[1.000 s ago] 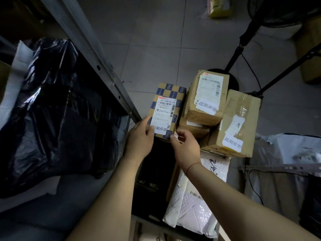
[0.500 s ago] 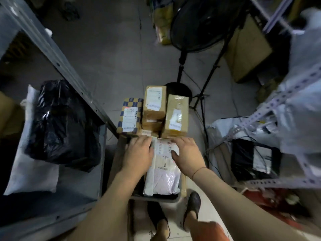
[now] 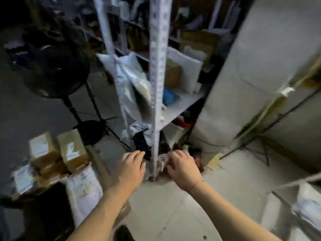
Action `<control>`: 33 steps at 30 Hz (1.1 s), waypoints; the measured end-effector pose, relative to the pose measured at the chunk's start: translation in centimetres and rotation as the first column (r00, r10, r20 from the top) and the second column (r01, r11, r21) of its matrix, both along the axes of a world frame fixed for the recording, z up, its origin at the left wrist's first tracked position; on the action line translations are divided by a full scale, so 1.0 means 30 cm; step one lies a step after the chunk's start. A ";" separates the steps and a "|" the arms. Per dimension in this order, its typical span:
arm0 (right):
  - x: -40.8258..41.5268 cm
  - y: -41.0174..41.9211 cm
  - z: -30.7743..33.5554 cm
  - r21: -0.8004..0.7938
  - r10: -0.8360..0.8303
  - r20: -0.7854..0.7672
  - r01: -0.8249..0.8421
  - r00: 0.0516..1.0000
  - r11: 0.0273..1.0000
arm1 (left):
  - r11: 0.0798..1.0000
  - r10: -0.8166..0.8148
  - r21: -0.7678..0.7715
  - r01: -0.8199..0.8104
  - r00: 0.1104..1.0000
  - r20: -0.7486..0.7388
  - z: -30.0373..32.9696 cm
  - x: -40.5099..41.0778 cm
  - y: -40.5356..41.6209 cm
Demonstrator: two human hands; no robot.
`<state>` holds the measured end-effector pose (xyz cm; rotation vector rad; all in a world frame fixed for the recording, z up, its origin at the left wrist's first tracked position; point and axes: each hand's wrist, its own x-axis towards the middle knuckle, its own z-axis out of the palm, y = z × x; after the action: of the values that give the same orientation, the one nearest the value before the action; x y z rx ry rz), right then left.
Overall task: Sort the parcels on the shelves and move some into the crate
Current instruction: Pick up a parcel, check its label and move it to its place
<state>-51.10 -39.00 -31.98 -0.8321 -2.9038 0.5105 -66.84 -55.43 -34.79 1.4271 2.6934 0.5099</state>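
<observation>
The picture is blurred by motion. The crate [image 3: 97,159] sits at the lower left with brown cardboard parcels [image 3: 73,150] stacked at its far end and a white padded mailer [image 3: 83,186] in front of them. My left hand [image 3: 130,169] hangs over the floor to the right of the crate, fingers loosely bent, holding nothing. Beside it my right hand [image 3: 182,169] is also loosely bent and holds nothing. Both hands are near the foot of a white metal shelf post [image 3: 158,80]. Silver and white bag parcels [image 3: 132,80] lean on the shelf [image 3: 184,106] behind the post.
A black standing fan [image 3: 57,66] with a round base stands at the left behind the crate. A large pale column [image 3: 251,75] with cables fills the right. More white parcels [image 3: 305,209] lie at the lower right. A shoe [image 3: 124,232] shows at the bottom on the tiled floor.
My view swung right from the crate to the shelf post. Both hands came off the white mailer in the crate and now hang free over the floor.
</observation>
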 end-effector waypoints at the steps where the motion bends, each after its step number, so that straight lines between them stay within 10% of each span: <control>1: 0.103 0.043 0.015 0.020 -0.062 -0.005 0.062 0.998 0.998 | 0.997 -0.073 0.023 0.073 0.997 0.006 0.019 0.082 0.078; 10: 0.852 0.304 0.186 0.025 -0.582 -0.135 0.590 0.802 0.807 | 0.810 -0.576 0.085 0.580 0.815 -0.066 0.243 0.659 0.711; 19: 1.353 0.284 0.336 0.067 -0.928 -0.155 0.941 0.339 0.333 | 0.285 -0.947 0.166 0.944 0.304 -0.100 0.391 1.258 1.108; 26: 1.591 0.013 0.532 0.149 -0.954 -0.281 0.978 -0.103 -0.149 | -0.245 -0.962 0.304 0.920 -0.191 -0.196 0.584 1.713 1.101; 33: 1.731 -0.415 0.720 0.186 -0.839 -0.327 0.841 -0.435 -0.508 | -0.555 -0.832 0.358 0.751 -0.499 -0.243 0.750 2.120 0.786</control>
<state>0.84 -51.45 -10.40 -2.5762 -0.7531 -0.3651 -3.25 -31.84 -12.30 2.7244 -0.0884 0.7822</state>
